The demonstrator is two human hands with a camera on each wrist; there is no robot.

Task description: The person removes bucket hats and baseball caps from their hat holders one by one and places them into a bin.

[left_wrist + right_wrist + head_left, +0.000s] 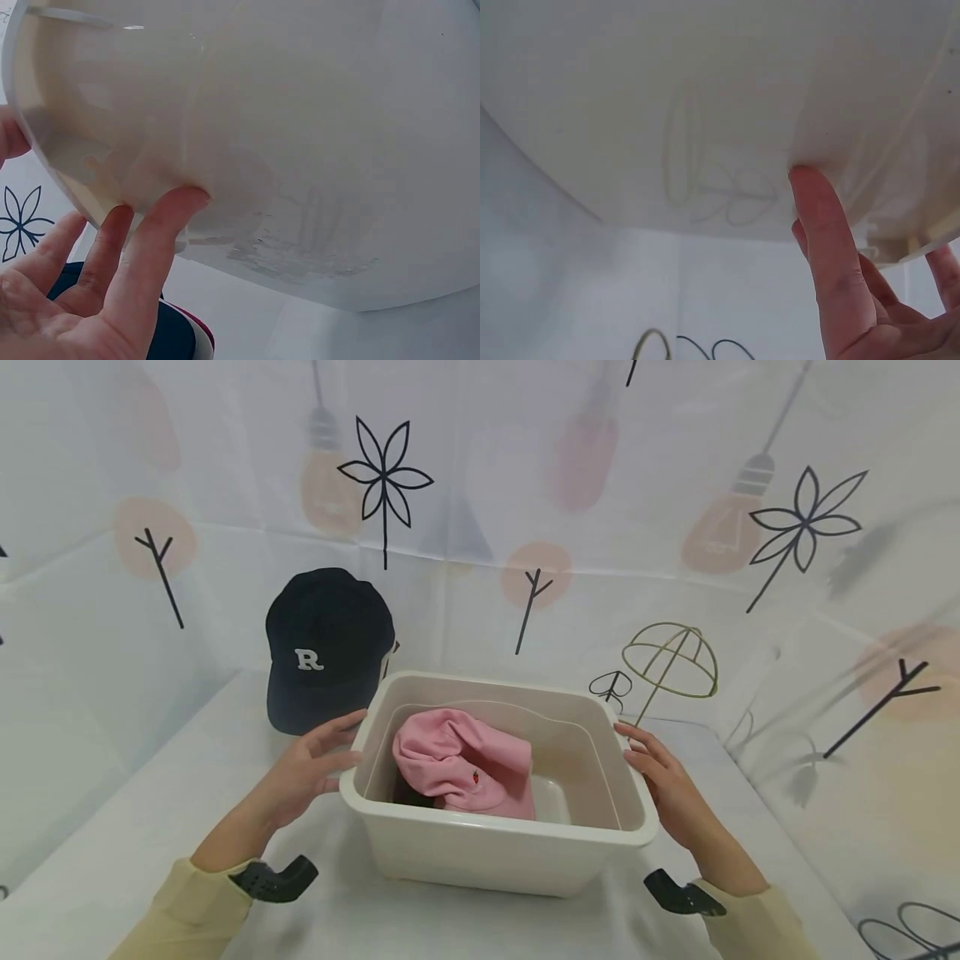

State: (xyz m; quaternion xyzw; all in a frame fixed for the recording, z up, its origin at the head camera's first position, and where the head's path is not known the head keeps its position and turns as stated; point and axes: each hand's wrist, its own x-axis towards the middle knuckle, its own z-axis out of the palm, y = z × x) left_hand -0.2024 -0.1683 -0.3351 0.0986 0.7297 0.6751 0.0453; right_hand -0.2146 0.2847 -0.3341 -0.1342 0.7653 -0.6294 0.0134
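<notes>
Between my two hands stands a white plastic tub (480, 853). Inside it, toward the left, lies a crumpled pink cap (463, 764) with a small red embroidered motif. A dark patch shows under the cap's left side; what it is I cannot tell. My left hand (303, 777) touches the tub's left rim, and the left wrist view shows its fairly straight fingers (154, 259) against the outer wall. On the opposite side, my right hand (667, 785) rests against the right rim, one extended finger (829, 240) pressing the wall from outside.
A dark navy cap (330, 647) with a white letter R stands behind the tub on the left, near the back wall. White patterned cloth (465, 485) forms the walls. The white table surface (330, 902) shows in front of and beside the tub.
</notes>
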